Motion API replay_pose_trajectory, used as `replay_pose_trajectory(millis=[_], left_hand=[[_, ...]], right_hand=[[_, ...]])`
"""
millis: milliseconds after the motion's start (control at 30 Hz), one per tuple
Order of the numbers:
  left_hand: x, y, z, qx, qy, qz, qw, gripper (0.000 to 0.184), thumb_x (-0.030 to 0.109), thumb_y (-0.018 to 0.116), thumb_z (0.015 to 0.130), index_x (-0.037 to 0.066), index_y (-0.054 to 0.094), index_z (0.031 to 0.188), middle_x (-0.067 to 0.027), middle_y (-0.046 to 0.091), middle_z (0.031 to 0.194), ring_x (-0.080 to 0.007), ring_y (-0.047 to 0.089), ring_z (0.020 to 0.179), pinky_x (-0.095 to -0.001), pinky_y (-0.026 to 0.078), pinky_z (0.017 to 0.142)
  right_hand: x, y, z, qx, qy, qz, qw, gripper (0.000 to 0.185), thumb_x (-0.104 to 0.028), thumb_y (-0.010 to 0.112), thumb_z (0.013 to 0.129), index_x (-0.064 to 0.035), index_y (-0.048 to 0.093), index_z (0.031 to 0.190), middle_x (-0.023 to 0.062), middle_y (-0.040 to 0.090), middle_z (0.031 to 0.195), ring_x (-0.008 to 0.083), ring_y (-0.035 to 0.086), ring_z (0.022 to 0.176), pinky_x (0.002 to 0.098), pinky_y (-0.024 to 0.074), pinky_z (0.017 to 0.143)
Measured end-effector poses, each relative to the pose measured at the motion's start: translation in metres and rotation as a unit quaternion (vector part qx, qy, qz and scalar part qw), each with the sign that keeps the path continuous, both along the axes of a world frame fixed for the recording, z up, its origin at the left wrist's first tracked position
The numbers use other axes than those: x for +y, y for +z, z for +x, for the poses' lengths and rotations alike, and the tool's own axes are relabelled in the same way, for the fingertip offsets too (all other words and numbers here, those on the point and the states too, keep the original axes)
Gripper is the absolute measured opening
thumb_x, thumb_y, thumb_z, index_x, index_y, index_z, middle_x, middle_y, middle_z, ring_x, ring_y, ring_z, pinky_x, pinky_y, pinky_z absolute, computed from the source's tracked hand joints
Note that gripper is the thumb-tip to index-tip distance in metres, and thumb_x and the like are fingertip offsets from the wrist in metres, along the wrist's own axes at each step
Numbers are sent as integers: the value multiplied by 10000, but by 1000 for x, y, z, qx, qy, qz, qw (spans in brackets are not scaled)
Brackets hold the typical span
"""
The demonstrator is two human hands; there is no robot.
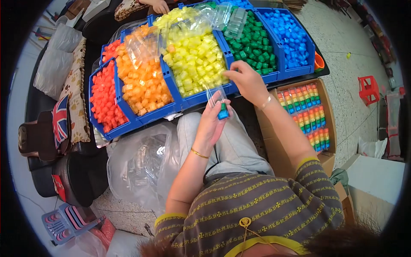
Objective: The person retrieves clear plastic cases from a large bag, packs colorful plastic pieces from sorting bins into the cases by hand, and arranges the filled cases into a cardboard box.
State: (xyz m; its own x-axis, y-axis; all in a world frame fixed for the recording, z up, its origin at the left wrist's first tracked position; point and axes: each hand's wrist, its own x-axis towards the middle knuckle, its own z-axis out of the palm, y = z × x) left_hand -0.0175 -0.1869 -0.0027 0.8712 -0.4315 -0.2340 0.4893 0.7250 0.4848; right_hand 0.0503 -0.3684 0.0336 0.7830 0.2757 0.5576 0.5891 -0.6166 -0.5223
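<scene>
My left hand [216, 118] is closed round a clear plastic case [212, 95] above my lap. At the case's lower end sit a blue piece [223, 115] and a green piece [223, 106]. My right hand [247, 81] is at the front edge of the bin of yellow pieces [195, 64], thumb and fingertips pinched together. Whatever the fingertips hold, if anything, does not stand out against the yellow pieces. To the right of that bin are green pieces [252, 49] and blue pieces [287, 36]; to the left are orange pieces [143, 88] and red pieces [106, 96].
Empty clear cases [235, 23] lie on top of the bins. A cardboard box [274, 137] with rows of filled rainbow cases [314, 115] stands at my right. A clear bag [137, 160] of cases is at my left. Another person's hand [159, 6] shows at the far edge.
</scene>
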Motion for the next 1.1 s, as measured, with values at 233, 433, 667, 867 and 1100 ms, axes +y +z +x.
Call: replay_pose_trajectory(millis=[233, 433, 667, 867, 1100], left_hand=[[44, 7, -18, -12, 38, 60, 997, 553, 331, 457, 1015, 97, 247, 1469, -111, 574, 1107, -179, 570, 946, -346, 486, 844], [73, 5, -22, -16, 58, 83, 995, 564, 494, 370, 1004, 104, 343, 1409, -75, 563, 1113, -172, 563, 974, -354, 475, 869], [115, -2, -31, 11, 113, 60, 992, 504, 465, 368, 1017, 95, 410, 1357, -48, 580, 1039, -145, 576, 909, -334, 501, 803], [147, -12, -37, 47, 219, 128, 966, 398, 248, 504, 997, 38, 442, 1330, -78, 617, 995, -157, 602, 863, -307, 512, 741], [168, -19, -38, 34, 244, 108, 963, 372, 223, 484, 1002, 30, 443, 1317, -83, 619, 1003, -146, 598, 859, -295, 503, 752]], right_hand=[[21, -24, 36, -101, -8, -167, 981, 276, 13, 598, 756, -58, 643, 1018, 105, 569, 979, 291, 586, 932, 361, 501, 735], [90, 13, -5, 107, 174, 28, 978, 265, 18, 617, 827, -47, 651, 1081, 113, 617, 961, 282, 611, 889, 349, 492, 765], [160, -1, -7, 75, 257, 11, 963, 183, -29, 625, 808, -80, 671, 978, 69, 617, 1015, 268, 588, 905, 357, 475, 798], [196, -18, 31, -136, 132, -221, 957, 240, -28, 623, 737, -88, 629, 969, 62, 558, 902, 248, 518, 890, 358, 432, 771], [206, -3, 10, -18, 97, -85, 991, 226, -128, 713, 757, -68, 625, 956, 51, 592, 827, 227, 536, 805, 344, 432, 728]])
